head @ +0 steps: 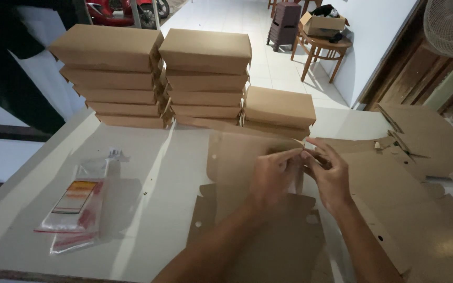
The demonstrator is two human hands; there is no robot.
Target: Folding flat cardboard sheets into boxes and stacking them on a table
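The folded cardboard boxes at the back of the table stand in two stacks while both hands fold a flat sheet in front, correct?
Not quite: the head view shows three stacks of folded cardboard boxes, not two. The rest holds: left hand and right hand fold a flat cardboard sheet in front of them.

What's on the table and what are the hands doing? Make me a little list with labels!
left hand: pinching a flap of the flat cardboard box
right hand: pinching the same flap
folded boxes: three brown stacks at the table's far edge
plastic bags: lying left on the white table
flat cardboard sheets: piled at the right
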